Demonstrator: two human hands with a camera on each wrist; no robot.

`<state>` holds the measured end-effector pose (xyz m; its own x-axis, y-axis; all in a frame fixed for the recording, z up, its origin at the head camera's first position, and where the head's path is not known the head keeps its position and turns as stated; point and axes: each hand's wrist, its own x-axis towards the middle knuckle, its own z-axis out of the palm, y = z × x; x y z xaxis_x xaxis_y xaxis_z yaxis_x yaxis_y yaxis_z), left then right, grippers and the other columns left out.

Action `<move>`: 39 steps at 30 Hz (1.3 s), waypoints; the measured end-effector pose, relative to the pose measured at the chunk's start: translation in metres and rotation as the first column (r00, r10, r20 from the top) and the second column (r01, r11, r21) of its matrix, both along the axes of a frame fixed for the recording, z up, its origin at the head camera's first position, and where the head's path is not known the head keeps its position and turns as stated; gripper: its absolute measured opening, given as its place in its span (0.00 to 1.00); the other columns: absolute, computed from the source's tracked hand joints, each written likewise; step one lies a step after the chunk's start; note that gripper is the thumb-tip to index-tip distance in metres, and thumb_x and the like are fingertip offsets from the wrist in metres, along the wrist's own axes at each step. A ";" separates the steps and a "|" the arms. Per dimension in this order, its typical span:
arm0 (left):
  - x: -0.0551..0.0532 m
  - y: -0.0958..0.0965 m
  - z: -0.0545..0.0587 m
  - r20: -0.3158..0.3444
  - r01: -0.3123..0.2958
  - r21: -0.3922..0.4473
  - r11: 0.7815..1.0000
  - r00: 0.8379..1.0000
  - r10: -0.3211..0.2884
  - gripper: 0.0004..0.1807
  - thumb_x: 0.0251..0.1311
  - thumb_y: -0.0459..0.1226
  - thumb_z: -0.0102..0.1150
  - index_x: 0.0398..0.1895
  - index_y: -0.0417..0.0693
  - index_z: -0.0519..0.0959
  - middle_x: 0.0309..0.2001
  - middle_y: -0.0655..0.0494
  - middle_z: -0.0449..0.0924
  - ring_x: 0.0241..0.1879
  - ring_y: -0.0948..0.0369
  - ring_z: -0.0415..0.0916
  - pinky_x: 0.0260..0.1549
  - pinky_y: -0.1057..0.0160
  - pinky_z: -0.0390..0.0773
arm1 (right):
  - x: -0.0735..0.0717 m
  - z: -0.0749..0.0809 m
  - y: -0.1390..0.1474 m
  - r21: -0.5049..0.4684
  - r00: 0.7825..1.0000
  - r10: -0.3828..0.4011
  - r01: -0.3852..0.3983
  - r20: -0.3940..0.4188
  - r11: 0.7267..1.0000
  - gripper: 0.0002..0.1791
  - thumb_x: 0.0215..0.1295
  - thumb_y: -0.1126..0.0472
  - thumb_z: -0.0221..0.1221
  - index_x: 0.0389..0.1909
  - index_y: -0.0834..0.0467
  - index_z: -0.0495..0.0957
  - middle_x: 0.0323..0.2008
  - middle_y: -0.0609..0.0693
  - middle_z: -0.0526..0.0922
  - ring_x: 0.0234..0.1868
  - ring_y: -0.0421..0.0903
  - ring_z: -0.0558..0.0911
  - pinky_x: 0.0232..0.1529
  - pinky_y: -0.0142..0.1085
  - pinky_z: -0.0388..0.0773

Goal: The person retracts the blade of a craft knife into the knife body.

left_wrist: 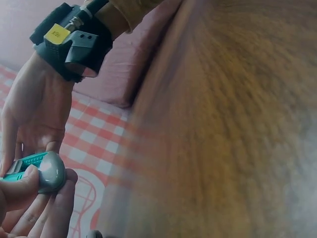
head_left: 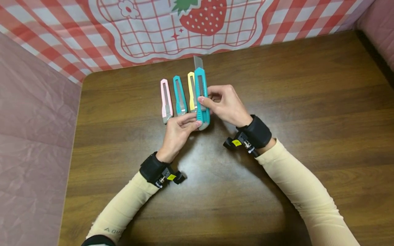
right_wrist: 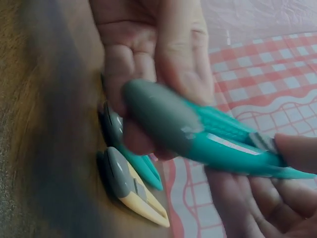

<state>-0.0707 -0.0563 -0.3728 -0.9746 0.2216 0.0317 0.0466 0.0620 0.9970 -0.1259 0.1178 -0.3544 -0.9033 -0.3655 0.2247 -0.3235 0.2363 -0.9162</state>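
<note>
A teal box cutter [head_left: 201,82] with a grey end cap is held up off the table between both hands. Its blade [head_left: 198,62] sticks out at the far end. My left hand [head_left: 180,131] pinches the cutter's grey end between thumb and fingers. My right hand [head_left: 227,104] grips the body farther up, thumb on the slider and fingers behind, as the right wrist view also shows. Lying in a row beside it are a pink box cutter [head_left: 166,99], a second teal box cutter [head_left: 180,94] and a yellow box cutter [head_left: 191,89], the last partly hidden by the held one.
The brown wooden table [head_left: 292,85] extends under both arms. At its back edge hangs a red-and-white checked cloth [head_left: 150,30] with a strawberry print. Pink fabric [head_left: 34,153] lines the left side. Each wrist wears a black strap with a camera [head_left: 255,131].
</note>
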 end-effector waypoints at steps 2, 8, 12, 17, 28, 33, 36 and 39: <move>-0.001 -0.001 0.000 0.002 -0.001 0.014 1.000 1.000 0.000 0.15 0.56 0.24 0.58 0.47 0.26 0.75 0.41 0.32 0.80 0.37 0.55 0.80 0.35 0.66 0.83 | 0.000 0.001 -0.001 0.003 1.000 -0.013 0.013 -0.011 1.000 0.07 0.62 0.61 0.60 0.30 0.61 0.79 0.23 0.51 0.81 0.18 0.46 0.78 0.20 0.43 0.81; -0.001 -0.002 0.002 0.008 -0.009 0.023 1.000 1.000 0.009 0.15 0.56 0.25 0.59 0.47 0.28 0.76 0.41 0.33 0.80 0.37 0.55 0.80 0.38 0.53 0.83 | 0.008 0.020 -0.003 -0.003 1.000 -0.024 0.024 -0.018 1.000 0.06 0.61 0.67 0.59 0.34 0.68 0.78 0.27 0.59 0.82 0.24 0.47 0.81 0.21 0.30 0.79; -0.001 -0.002 0.002 0.006 -0.024 0.023 0.999 1.000 0.024 0.14 0.55 0.25 0.60 0.45 0.27 0.76 0.40 0.32 0.80 0.37 0.55 0.80 0.39 0.46 0.81 | 0.014 0.032 -0.004 0.014 1.000 -0.018 0.018 -0.009 1.000 0.07 0.62 0.71 0.57 0.37 0.72 0.77 0.29 0.63 0.82 0.27 0.51 0.81 0.23 0.26 0.78; 0.000 -0.002 0.001 0.010 -0.020 0.023 1.000 1.000 0.020 0.15 0.54 0.25 0.60 0.46 0.27 0.76 0.40 0.32 0.80 0.37 0.55 0.80 0.37 0.64 0.83 | 0.013 0.032 -0.004 0.031 1.000 -0.013 0.013 -0.005 0.999 0.07 0.63 0.70 0.56 0.38 0.72 0.77 0.31 0.63 0.81 0.29 0.51 0.81 0.24 0.25 0.77; 0.000 -0.002 0.003 0.012 -0.035 0.014 0.999 0.999 0.034 0.14 0.55 0.25 0.60 0.46 0.28 0.76 0.42 0.33 0.79 0.38 0.54 0.79 0.35 0.72 0.80 | 0.012 0.031 -0.004 0.050 0.998 -0.017 0.013 0.066 0.999 0.09 0.66 0.67 0.53 0.36 0.72 0.77 0.28 0.64 0.82 0.24 0.53 0.80 0.28 0.49 0.83; 0.000 -0.003 0.002 0.003 -0.025 0.005 1.000 1.000 0.025 0.15 0.55 0.25 0.60 0.46 0.28 0.76 0.42 0.33 0.80 0.38 0.55 0.79 0.34 0.72 0.81 | 0.005 0.014 -0.001 0.044 0.998 -0.013 0.010 0.056 0.999 0.11 0.67 0.62 0.54 0.32 0.68 0.79 0.23 0.60 0.82 0.20 0.52 0.79 0.23 0.43 0.83; -0.001 -0.003 0.002 -0.005 -0.013 0.010 1.000 1.000 0.013 0.15 0.55 0.25 0.60 0.46 0.27 0.76 0.42 0.33 0.79 0.37 0.55 0.79 0.34 0.72 0.81 | 0.000 0.002 0.000 0.046 0.999 -0.023 0.021 0.038 0.999 0.13 0.67 0.59 0.55 0.30 0.64 0.79 0.21 0.56 0.81 0.18 0.51 0.79 0.21 0.41 0.82; -0.001 -0.003 0.002 -0.009 -0.008 0.016 1.000 1.000 0.008 0.15 0.55 0.24 0.60 0.46 0.27 0.76 0.42 0.32 0.79 0.38 0.55 0.79 0.34 0.72 0.81 | -0.002 -0.003 0.000 0.035 0.999 -0.038 0.038 0.007 0.999 0.12 0.66 0.57 0.56 0.28 0.62 0.79 0.19 0.54 0.80 0.17 0.52 0.78 0.19 0.41 0.80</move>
